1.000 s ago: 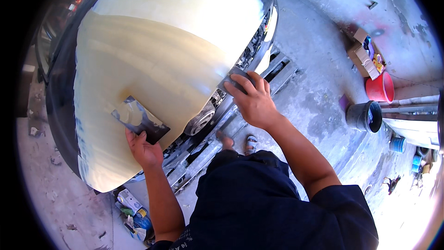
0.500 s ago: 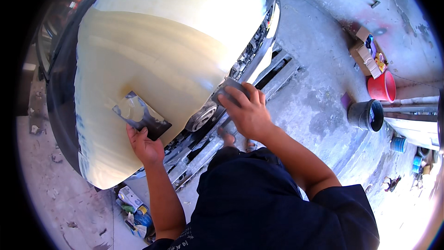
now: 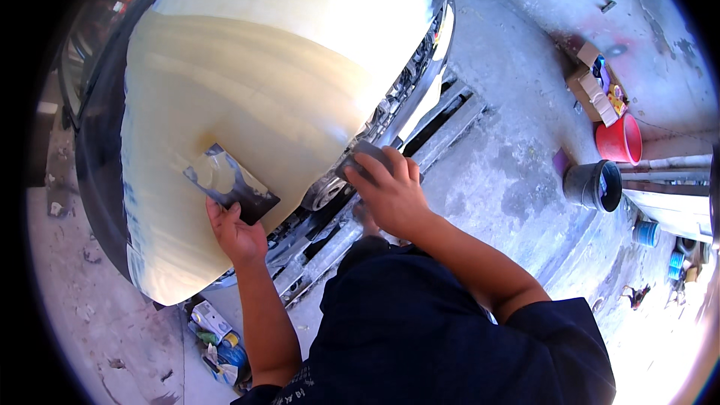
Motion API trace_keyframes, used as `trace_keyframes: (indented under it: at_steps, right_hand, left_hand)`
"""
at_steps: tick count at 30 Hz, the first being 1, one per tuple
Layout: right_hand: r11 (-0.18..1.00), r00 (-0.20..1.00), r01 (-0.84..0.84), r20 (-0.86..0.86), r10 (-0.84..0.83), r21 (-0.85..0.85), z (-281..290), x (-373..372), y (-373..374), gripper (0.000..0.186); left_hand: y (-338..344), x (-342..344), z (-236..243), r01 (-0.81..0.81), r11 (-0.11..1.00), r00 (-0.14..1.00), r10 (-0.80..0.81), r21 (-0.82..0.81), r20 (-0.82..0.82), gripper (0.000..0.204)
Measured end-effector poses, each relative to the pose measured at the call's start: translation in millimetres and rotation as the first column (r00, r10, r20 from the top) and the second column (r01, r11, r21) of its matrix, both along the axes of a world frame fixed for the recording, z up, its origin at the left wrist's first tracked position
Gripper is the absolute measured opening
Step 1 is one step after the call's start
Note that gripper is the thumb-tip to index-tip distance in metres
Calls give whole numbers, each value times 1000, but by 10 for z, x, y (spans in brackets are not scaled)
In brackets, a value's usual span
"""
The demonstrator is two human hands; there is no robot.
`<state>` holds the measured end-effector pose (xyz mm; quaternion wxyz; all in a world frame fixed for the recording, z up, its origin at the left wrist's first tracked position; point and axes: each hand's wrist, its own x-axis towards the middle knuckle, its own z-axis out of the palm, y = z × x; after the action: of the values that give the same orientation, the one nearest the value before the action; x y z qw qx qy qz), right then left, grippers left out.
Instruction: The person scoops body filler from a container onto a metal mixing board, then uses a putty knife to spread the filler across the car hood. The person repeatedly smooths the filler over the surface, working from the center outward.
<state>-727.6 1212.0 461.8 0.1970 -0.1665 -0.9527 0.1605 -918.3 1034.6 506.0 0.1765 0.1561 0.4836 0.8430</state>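
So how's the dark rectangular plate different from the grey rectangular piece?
The dark rectangular plate has pale smears; the grey rectangular piece shows none clearly. The left hand holds the plate with its thumb on top, while the right hand has fingers laid across the piece. Both look rectangular and are hand-held.

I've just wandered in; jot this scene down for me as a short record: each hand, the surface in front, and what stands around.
Left hand: holds a dark flat plate smeared with pale material
Right hand: grips a grey block near the hood's front edge; contact with the hood unclear
Surface: car hood, mostly cream and yellowish, brightly lit toward the top
Off to the right: open cardboard box, red bucket, black bucket
Underfoot: stained grey floor
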Motion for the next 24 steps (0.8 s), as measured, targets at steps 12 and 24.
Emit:
trace_keyframes:
  at_steps: [12, 24]
  right_hand:
    - [996, 998, 64, -28, -62, 55, 180, 39, 818, 48]
    - [999, 999, 39, -2, -39, 32, 214, 55, 1003, 42]
  left_hand:
    - [13, 3, 18, 16, 999, 1000, -16, -44, -20, 59]
    - [-14, -19, -26, 17, 999, 999, -19, -35, -37, 58]
